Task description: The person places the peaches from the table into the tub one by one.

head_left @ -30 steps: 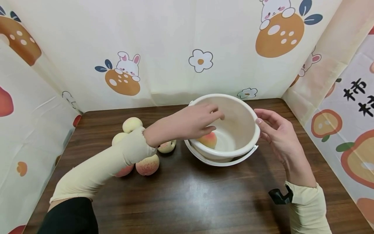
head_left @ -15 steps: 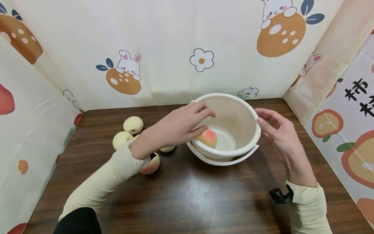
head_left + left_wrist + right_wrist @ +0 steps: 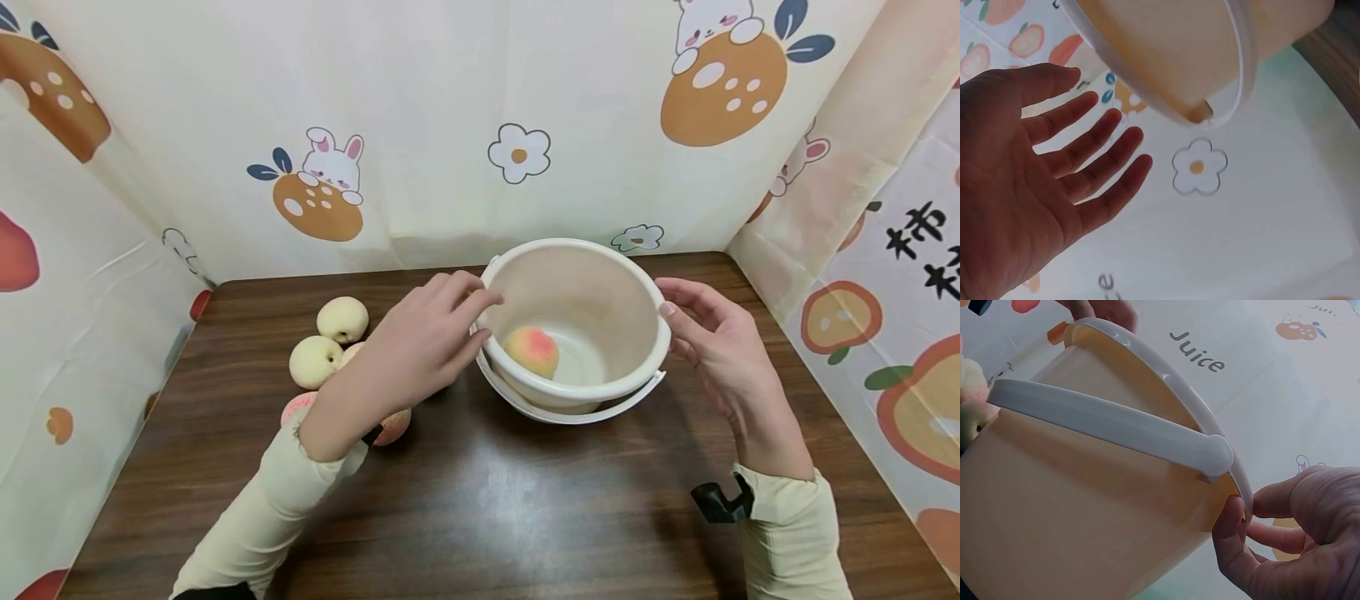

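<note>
A white bucket [image 3: 577, 279] stands on the table with its handle [image 3: 1104, 425] folded down along the front. Inside, at the left of the bottom, lies a yellow peach [image 3: 532, 353] with a pink blush. My right hand [image 3: 716, 354] pinches the bucket's right rim; in the right wrist view its thumb and fingers [image 3: 1230, 528] sit on either side of that rim. My left hand [image 3: 408, 346] hovers at the left rim, holding nothing. Its spread, slightly bent fingers [image 3: 1110, 162] show against the backdrop in the left wrist view.
Several more peaches [image 3: 315, 362] lie on the dark wooden table [image 3: 480, 517] left of the bucket, partly hidden beneath my left forearm. A printed curtain [image 3: 420, 167] rises right behind the table's back edge, and more cloth hangs at both sides.
My left hand has drawn back leftward, from over the bucket to its left rim, uncovering the peach inside. My right hand stays at the right rim.
</note>
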Tool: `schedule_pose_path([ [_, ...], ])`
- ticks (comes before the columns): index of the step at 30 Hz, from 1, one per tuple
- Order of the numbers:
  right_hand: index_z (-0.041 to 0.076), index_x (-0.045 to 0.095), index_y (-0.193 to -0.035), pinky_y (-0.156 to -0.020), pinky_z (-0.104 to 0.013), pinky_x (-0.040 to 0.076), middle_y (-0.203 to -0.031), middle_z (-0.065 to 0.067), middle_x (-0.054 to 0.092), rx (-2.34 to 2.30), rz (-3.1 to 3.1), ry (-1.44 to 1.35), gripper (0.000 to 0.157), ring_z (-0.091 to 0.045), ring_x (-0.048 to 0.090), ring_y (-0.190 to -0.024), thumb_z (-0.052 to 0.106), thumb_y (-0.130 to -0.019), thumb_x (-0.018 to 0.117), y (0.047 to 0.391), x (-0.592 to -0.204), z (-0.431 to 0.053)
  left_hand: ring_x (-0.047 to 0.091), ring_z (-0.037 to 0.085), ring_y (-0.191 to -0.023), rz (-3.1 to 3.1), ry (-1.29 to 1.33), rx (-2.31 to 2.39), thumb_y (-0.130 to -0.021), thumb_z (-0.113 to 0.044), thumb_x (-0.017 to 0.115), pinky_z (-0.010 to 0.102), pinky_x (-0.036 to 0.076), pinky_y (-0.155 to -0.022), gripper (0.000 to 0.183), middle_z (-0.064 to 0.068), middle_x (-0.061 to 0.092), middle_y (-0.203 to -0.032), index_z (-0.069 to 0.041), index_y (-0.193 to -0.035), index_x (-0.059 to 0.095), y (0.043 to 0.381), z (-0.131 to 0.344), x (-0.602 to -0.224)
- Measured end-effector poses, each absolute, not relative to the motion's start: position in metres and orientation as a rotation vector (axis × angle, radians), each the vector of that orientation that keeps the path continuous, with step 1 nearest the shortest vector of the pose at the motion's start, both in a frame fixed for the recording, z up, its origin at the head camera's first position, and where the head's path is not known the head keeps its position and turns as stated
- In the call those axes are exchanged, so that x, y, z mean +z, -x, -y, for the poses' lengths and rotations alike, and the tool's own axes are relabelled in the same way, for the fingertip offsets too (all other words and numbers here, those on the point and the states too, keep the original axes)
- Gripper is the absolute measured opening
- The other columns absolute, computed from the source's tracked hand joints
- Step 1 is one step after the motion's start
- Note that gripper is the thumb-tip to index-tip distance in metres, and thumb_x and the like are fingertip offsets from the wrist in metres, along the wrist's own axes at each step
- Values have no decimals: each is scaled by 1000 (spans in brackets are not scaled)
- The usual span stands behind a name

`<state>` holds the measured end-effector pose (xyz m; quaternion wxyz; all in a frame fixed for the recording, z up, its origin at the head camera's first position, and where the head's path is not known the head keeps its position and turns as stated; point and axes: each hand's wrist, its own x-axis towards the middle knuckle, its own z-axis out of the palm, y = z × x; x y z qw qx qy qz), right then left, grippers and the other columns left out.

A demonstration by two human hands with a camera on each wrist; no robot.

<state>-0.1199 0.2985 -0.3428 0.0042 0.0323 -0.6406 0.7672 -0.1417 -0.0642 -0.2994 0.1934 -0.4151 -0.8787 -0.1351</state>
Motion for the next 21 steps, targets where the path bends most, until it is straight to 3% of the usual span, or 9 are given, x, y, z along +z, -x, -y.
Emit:
schedule_pose_path([
  [9,2,60,-135,-77,-22,62,-118,-5,64,2417,1989,-108,35,-9,71,-98,2,-100,64,120,-343,-298,62,34,-106,2467,961,-162,-99,-15,65,48,56,-81,24,12,62,-117,-9,-122,60,122,82,-314],
  [21,3,61,-135,-76,-22,62,-120,-3,66,2402,2007,-98,35,-9,71,-98,3,-100,65,119,-342,-298,63,38,-108,2605,814,-160,-103,-27,58,53,54,-87,33,17,63,-122,-9,-130,62,103,107,-351],
])
